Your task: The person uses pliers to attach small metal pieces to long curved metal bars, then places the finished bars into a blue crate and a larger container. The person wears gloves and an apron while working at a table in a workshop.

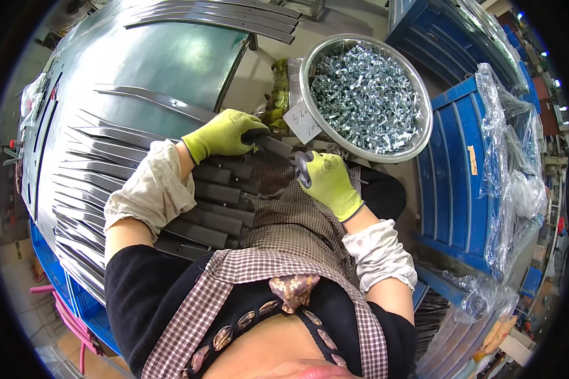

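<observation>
My left hand (224,134), in a yellow-green glove with dark fingertips, is closed round a long dark metal strip (275,146) near its end. The strip runs back under the hand to the left across the table. Just right of its tip is my right hand (330,184), in a matching glove, with thumb and fingers pinched together. Whatever lies in that pinch is too small or hidden to name. Below my left forearm, several more dark strips (218,215) lie side by side, their ends jutting toward my checked apron (291,208).
A round metal basin (425,136) heaped with small shiny metal clips (367,95) stands ahead right, a paper tag (302,122) at its side. The green-topped table (189,60) carries more strips (215,16) at its far end. Blue metal crates (452,170) with plastic wrap stand right.
</observation>
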The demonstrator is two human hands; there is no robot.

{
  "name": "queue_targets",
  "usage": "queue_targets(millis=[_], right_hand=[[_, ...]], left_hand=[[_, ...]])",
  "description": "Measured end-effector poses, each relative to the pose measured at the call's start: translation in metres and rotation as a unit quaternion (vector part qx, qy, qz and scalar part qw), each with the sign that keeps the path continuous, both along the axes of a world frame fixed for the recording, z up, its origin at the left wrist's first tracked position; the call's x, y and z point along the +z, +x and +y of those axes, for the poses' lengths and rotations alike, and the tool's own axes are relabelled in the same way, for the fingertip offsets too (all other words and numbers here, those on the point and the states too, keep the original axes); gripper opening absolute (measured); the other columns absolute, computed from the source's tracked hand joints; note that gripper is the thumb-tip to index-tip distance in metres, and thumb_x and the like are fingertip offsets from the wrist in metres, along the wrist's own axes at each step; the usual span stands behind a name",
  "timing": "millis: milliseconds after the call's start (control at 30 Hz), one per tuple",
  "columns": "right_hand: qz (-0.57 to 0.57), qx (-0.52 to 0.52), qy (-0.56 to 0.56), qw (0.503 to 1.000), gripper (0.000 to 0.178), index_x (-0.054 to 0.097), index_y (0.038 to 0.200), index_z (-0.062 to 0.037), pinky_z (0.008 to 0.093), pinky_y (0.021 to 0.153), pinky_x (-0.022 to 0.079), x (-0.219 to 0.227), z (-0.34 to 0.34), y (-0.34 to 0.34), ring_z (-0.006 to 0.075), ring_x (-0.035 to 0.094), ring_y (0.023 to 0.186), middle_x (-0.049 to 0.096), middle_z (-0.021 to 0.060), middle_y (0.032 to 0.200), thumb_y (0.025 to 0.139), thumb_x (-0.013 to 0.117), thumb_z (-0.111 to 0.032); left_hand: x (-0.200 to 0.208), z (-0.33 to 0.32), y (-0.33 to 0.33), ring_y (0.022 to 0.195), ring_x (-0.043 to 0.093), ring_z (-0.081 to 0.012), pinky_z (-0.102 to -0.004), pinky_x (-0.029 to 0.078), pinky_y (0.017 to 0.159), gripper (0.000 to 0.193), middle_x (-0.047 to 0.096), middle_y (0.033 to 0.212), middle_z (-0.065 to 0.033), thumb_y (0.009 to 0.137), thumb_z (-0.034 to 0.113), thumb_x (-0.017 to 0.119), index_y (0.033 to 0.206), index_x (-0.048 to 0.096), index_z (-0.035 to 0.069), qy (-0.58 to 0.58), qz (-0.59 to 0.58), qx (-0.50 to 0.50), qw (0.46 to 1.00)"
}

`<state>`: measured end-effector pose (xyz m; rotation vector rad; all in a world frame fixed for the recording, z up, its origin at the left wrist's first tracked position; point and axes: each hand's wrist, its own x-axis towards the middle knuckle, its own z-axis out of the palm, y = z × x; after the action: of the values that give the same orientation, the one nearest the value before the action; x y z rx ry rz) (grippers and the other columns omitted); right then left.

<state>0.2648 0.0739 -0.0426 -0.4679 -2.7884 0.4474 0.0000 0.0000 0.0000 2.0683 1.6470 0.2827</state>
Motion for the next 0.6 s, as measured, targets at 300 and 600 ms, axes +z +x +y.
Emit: queue_targets(millis=[300,600], right_hand=[[0.068,-0.062,-0.024,0.995,0.023,0.064,0.088,-0.0055,0.0414,0.063,0.051,-0.001,0.027,0.045,0.0306,0.064,0.067,0.063,0.0116,0.076,0.079,0.068,-0.026],[0.028,-0.264,0.033,0.963,0.05,0.064,0.117,-0.0113,0.0402,0.074,0.055,0.01,0.113,0.055,0.0317,0.068,0.087,0.067,0.0137,0.107,0.076,0.076,-0.037]], left_hand=[[-0.002,0.001,-0.007,0.092,0.064,-0.0342,-0.0381,0.052,0.085,0.047,0.067,0.101,-0.0155,0.066,0.012,0.074,0.111,0.067,0.002,0.041,-0.032,0.018,0.998],[0.032,-0.022,0.004,0.096,0.063,-0.0346,-0.0407,0.051,0.083,0.049,0.067,0.102,-0.0161,0.067,0.017,0.074,0.112,0.065,0.002,0.061,0.006,-0.002,0.998]])
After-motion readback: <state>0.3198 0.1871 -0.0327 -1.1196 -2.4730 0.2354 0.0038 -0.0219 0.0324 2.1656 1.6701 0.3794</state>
